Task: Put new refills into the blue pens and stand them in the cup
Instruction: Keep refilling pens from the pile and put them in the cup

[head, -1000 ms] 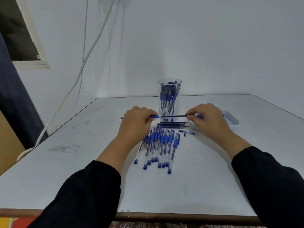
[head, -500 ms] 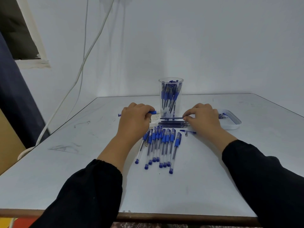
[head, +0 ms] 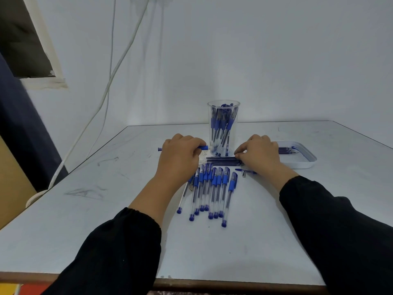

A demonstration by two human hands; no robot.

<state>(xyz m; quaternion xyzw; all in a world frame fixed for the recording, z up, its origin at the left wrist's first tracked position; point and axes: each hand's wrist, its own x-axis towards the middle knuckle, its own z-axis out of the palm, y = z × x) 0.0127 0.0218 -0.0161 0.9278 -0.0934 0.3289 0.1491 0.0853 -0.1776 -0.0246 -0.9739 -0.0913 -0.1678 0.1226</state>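
Two hands work on a pale bench (head: 106, 220) against a white wall. Left hand (head: 178, 158) grips a blue pen (head: 202, 147) lying crosswise; right hand (head: 258, 155) pinches refills (head: 221, 160) before the cup (head: 223, 128).

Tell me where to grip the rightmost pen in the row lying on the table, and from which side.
Grip the rightmost pen at its clear barrel, just below the blue grip sleeve, coming from above and from the right. It lies flat, pointing away from the person, with open table on its right, while the next pen lies close on its left, so fingers probably fit best on the right.
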